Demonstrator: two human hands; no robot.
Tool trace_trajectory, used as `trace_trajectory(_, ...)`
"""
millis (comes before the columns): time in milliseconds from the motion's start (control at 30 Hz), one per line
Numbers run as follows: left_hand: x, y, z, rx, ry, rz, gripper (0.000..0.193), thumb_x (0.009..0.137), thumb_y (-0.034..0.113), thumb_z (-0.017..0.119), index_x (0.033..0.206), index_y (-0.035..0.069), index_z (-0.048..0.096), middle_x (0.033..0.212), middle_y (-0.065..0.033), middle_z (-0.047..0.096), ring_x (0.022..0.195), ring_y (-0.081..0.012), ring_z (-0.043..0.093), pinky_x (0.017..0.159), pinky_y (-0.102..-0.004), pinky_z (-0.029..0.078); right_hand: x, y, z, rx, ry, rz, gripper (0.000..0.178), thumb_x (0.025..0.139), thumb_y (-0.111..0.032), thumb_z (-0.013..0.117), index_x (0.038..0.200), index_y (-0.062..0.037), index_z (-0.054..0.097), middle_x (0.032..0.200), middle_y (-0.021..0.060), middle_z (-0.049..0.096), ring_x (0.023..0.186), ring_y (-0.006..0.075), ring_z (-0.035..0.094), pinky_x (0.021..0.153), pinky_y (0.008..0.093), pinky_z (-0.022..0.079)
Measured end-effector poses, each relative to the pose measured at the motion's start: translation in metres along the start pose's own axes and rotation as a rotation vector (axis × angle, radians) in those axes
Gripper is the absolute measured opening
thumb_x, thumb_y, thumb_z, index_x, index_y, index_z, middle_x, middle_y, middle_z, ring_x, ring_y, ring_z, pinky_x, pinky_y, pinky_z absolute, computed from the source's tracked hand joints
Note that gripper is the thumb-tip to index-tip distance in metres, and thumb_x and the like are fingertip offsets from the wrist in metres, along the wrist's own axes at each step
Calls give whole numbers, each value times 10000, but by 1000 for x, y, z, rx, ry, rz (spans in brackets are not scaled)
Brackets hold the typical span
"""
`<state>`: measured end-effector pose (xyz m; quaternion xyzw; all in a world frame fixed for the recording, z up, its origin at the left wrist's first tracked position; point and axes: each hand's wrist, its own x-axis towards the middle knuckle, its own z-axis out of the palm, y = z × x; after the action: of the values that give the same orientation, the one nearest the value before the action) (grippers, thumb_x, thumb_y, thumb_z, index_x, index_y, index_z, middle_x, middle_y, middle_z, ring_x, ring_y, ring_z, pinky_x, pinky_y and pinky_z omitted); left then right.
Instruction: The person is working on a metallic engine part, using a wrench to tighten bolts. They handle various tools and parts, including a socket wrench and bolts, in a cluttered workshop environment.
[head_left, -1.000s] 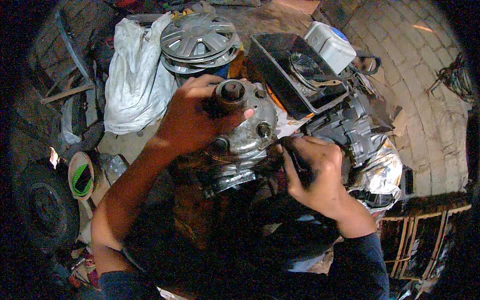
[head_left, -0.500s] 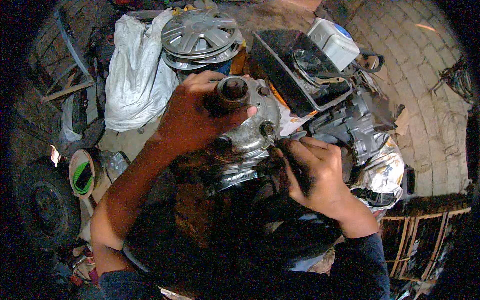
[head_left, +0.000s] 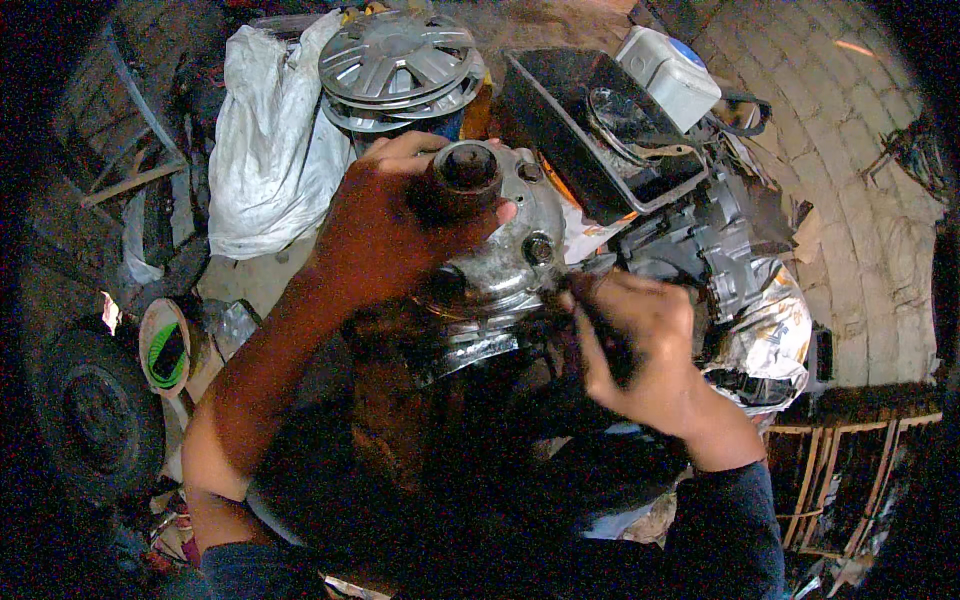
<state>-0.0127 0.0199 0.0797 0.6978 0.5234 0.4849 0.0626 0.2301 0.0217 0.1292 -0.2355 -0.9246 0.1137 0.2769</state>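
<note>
A grey metal housing (head_left: 505, 240) with bolt heads on its domed face and a round hollow neck (head_left: 468, 170) sits in front of me. My left hand (head_left: 375, 225) is wrapped around the neck from the left, thumb across the face. My right hand (head_left: 645, 345) is closed in a pinch at the housing's lower right edge, just below a bolt (head_left: 540, 248). What its fingers hold, if anything, is hidden in shadow. Beneath the domed face runs a shiny flanged rim (head_left: 475, 350).
Behind the housing stand stacked wheel covers (head_left: 400, 60), a white sack (head_left: 265, 150) and a black bin (head_left: 560, 130) with parts in it. A ribbed metal casing (head_left: 720, 240) lies to the right. At left are a tyre (head_left: 95, 420) and a tub with a green rim (head_left: 165, 350).
My right hand has shifted slightly right, and its fingers have drawn together more. The left hand keeps its grip on the neck. The whole view has moved a little.
</note>
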Motion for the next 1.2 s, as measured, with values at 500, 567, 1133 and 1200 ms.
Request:
trace_trajectory(500,1,0,3,-50,15,-39,381,711,390,825,890,70,723,904,-136,685,824,-315,665,791,-397,518,-2,-3,0,-8,5,-11,155,713,69,633,868,73,635,722,177,625,618,344,622,586,371,511)
trace_trajectory(567,0,0,3,-40,20,-37,381,709,389,825,890,69,723,906,-139,687,824,-317,666,791,-400,517,-1,-4,-5,-81,-21,62,153,709,60,636,863,63,641,733,176,632,636,342,634,595,371,517)
trace_trajectory(1133,1,1,0,-34,-22,-72,337,724,352,818,886,73,722,934,-136,689,841,-312,662,788,-396,514,-5,-5,3,24,-18,-40,116,727,94,635,843,86,631,704,192,618,597,322,631,552,360,503)
trace_trajectory(1200,3,3,-1,0,-31,-43,343,723,353,817,897,72,723,931,-135,688,843,-313,662,793,-396,514,-5,-4,1,23,-27,-21,106,727,93,636,832,83,629,709,195,618,593,324,626,555,353,499)
